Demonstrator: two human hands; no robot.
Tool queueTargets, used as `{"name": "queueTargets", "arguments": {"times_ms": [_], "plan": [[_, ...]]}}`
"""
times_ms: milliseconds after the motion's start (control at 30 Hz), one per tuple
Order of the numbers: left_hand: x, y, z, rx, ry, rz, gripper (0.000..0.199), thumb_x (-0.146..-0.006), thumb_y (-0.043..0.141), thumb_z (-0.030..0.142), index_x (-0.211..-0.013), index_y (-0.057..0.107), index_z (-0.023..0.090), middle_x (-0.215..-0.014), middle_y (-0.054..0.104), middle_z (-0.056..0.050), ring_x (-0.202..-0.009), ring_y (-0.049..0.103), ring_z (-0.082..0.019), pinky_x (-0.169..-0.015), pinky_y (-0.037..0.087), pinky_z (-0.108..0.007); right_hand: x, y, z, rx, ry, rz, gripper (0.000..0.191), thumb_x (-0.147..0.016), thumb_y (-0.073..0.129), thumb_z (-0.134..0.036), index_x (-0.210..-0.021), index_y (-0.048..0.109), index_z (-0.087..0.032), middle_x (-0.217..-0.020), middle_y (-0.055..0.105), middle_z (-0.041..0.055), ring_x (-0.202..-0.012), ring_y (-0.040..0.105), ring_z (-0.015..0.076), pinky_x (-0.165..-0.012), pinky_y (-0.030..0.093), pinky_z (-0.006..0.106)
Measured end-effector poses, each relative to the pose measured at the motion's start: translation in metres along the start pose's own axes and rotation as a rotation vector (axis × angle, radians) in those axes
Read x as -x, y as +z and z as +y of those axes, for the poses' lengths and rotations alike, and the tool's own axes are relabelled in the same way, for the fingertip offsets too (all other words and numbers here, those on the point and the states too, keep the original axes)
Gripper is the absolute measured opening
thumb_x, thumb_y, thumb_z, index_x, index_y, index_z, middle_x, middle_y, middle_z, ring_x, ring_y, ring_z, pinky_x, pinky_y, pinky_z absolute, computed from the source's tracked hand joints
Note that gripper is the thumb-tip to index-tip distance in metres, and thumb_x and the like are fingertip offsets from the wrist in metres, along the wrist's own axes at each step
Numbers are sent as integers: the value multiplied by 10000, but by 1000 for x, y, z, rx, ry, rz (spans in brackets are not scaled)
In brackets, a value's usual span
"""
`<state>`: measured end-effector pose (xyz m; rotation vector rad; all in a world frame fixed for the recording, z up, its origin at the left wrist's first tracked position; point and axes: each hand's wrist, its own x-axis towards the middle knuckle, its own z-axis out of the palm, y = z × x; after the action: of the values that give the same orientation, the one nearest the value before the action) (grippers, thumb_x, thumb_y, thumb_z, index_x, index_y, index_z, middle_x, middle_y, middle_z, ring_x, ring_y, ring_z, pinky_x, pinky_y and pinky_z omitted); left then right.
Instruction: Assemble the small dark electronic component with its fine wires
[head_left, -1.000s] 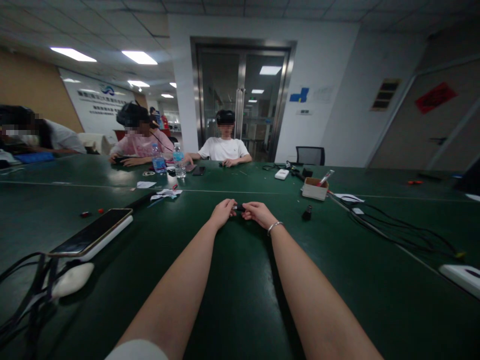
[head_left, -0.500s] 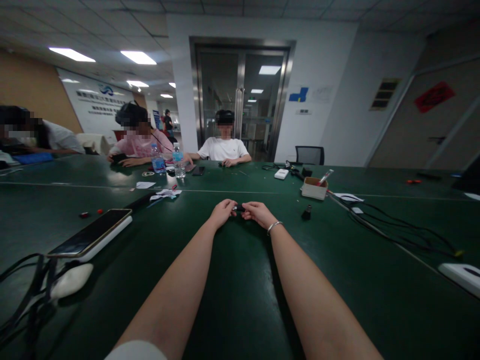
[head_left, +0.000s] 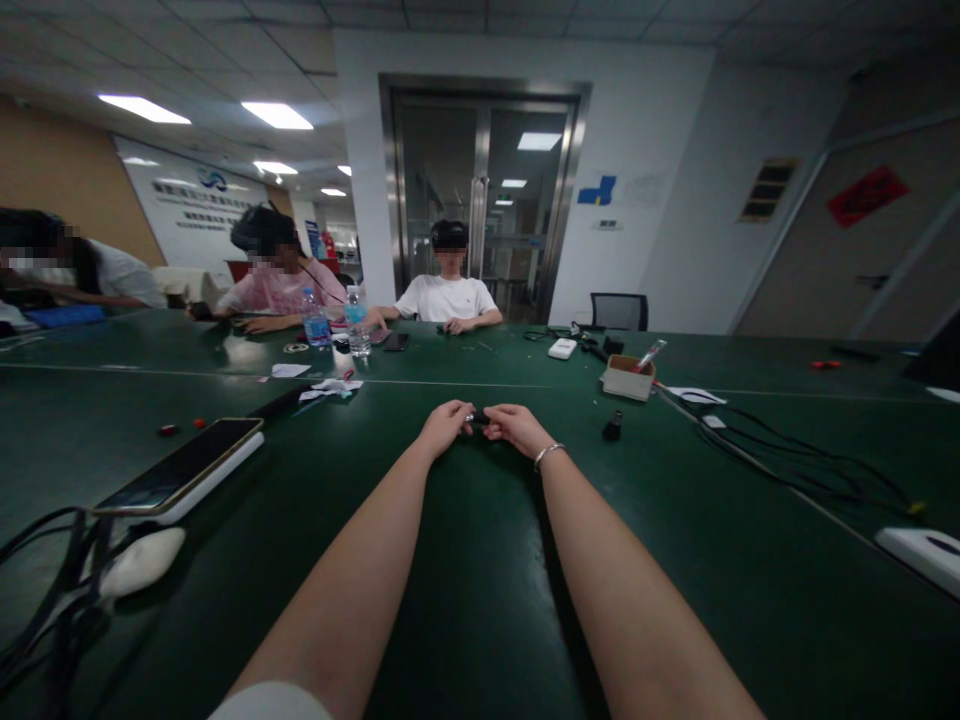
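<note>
My left hand (head_left: 448, 428) and my right hand (head_left: 519, 428) meet above the green table (head_left: 480, 560). Between them is a small dark object (head_left: 478, 417) with a shiny, metal-looking end toward the left; its exact kind is too small to make out. The fingertips of my left hand pinch the shiny end. On the dark end, my right thumb and fingers are closed. A silver bracelet (head_left: 550, 456) circles my right wrist. To the right of my hands stands another small black item (head_left: 613, 426).
A phone (head_left: 184, 468) rests on a white block at left, near cables and a white mouse-like item (head_left: 144, 562). A small box (head_left: 628, 378) holding a pen-like thing, more cables (head_left: 810, 455) and bottles (head_left: 358, 325) are farther off. Several people sit across the table.
My hands and the dark object keep nearly the same place. Across the table, the person in pink has moved a hand to the left. A standing figure in the background is no longer visible.
</note>
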<state>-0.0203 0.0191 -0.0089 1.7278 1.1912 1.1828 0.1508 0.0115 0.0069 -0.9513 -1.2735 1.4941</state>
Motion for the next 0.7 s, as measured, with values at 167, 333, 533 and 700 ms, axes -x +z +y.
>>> {"name": "queueTargets", "arguments": {"times_ms": [167, 333, 533, 700], "plan": [[0, -1, -1, 3, 18, 8, 282, -794, 508, 355, -943, 638, 154, -731, 637, -29, -667, 577, -135, -640, 433, -245, 0, 0, 0, 2, 0, -6, 95, -800, 655, -156, -820, 632, -65, -557, 637, 66, -484, 600, 100, -466, 515, 175], [0, -1, -1, -8, 6, 13, 271, -794, 502, 337, -947, 641, 161, -724, 625, -26, -642, 555, -128, -606, 416, -236, 0, 0, 0, -1, -6, -6, 104, -789, 671, -165, -808, 633, -71, -557, 634, 65, -492, 601, 101, -463, 510, 174], [0, -2, -1, -40, 10, 3, 314, -828, 445, 368, -948, 646, 158, -645, 594, -13, -605, 538, -131, -594, 408, -242, 0, 0, 0, -4, 2, -3, 137, -765, 701, -181, -803, 642, -64, -557, 637, 73, -481, 603, 106, -449, 513, 179], [1, -2, 0, -31, 6, 29, 263, -793, 507, 333, -938, 649, 167, -730, 627, -25, -636, 546, -125, -609, 413, -235, 0, 0, 0, -11, -6, -5, 126, -761, 703, -172, -796, 638, -70, -554, 637, 65, -485, 607, 104, -461, 518, 175]]}}
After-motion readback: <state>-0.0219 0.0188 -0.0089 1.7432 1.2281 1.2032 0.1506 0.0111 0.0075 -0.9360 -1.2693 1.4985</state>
